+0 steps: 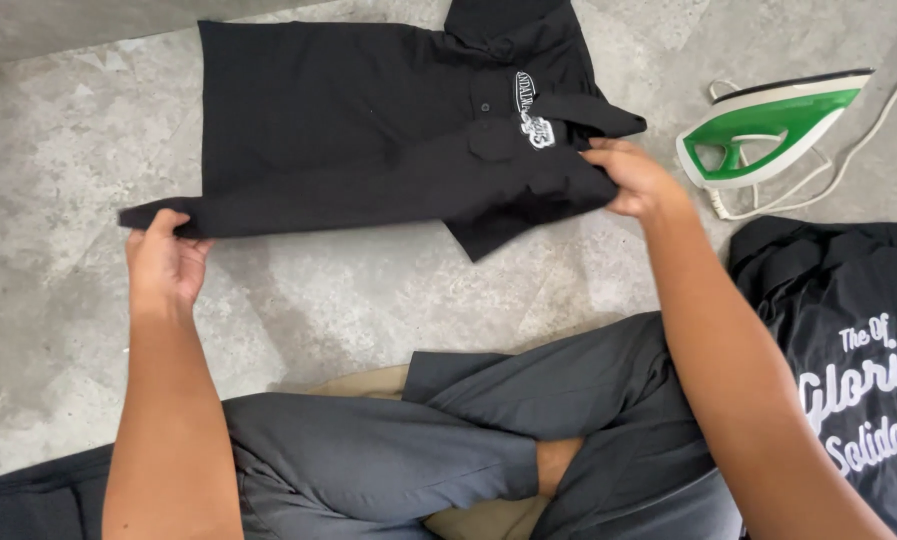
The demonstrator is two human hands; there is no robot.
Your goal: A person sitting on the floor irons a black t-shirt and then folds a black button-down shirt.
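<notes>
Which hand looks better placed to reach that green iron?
Probably the right hand: it grips the black shirt at its collar end, close beside the iron. The left hand holds the shirt's far edge, across the floor.

Black collared shirt (368,130) lies flat on grey floor, toward 12 o'clock of view, partly folded. Short-sleeved, button placket, small chest pocket, white emblem on chest near collar. Collar points toward 1 o'clock; hem end toward 9 o'clock. Near long edge doubled over into straight fold running 9 to 3 o'clock. Fold's 9 o'clock end pinched in left hand (165,258); 3 o'clock end, by shoulder, gripped in right hand (633,178). Sleeve corner juts out from under fold toward 6 o'clock
</notes>
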